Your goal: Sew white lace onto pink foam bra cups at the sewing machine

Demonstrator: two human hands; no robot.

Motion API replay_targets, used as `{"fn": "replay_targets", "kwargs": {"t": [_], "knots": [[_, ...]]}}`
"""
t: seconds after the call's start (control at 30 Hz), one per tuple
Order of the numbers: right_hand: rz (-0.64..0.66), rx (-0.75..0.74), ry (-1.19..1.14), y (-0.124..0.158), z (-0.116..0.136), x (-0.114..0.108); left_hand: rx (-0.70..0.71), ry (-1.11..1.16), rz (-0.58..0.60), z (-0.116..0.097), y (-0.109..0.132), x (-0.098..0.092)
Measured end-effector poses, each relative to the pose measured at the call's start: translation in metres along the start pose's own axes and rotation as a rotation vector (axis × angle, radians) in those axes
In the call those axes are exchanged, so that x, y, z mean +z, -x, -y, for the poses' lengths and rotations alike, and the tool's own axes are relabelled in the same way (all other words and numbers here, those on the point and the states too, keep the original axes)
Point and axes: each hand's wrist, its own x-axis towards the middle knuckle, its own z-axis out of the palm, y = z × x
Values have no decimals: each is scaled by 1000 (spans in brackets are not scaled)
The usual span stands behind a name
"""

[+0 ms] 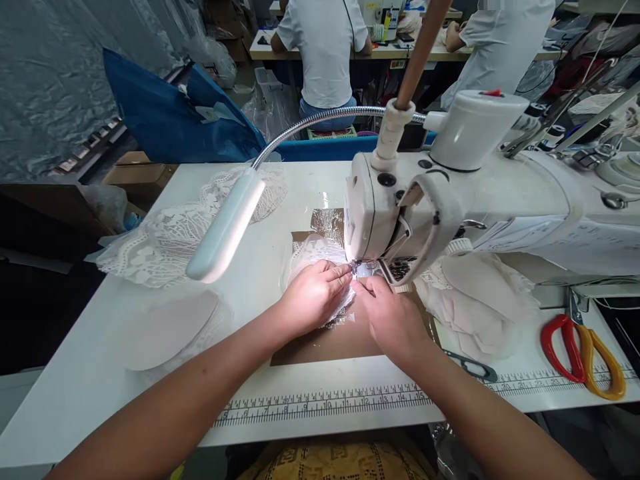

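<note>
A white lace piece lies under the needle area of a white sewing machine. My left hand rests over it, fingers bent together and pressing it down just left of the presser foot. On the near side of the foot, my right hand has its thumb and forefinger closed at the fabric's edge. Some of the lace is hidden beneath my left hand. Under both hands lies a brown board partly covered with shiny tape.
A lamp overhangs the left side. Lace fabric and an oval pad lie left; more pale pieces lie right. Red-and-yellow-handled scissors and small snips rest near a printed ruler. People sit beyond.
</note>
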Motion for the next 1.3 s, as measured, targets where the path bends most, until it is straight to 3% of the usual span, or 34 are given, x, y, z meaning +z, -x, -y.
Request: {"fn": "replay_targets", "kwargs": {"t": [0.33, 0.53, 0.7, 0.77, 0.9, 0.97, 1.1, 1.2, 1.3], "knots": [[-62, -27, -11, 5, -5, 7, -140, -71, 32, 2, -1, 1], [-4, -29, 11, 7, -4, 5, -258, -122, 19, -5, 2, 2], [-46, -46, -47, 11, -5, 5, -325, -74, 67, 0, 8, -9], [-91, -60, -106, 14, -7, 6, -290, 24, 125, 0, 16, -20], [-183, -91, -245, 18, -14, 7, -10, 301, 282, -12, 40, -42], [-215, -102, -309, 19, -16, 8, 63, 384, 232, -21, 49, -48], [-250, -129, -380, 17, -17, 9, -101, 312, 41, -27, 51, -44], [-256, -125, -383, 17, -16, 9, -146, 170, 82, -24, 42, -31], [-211, -135, -284, 16, -15, 9, -46, 117, 154, -23, 31, -20]]}}
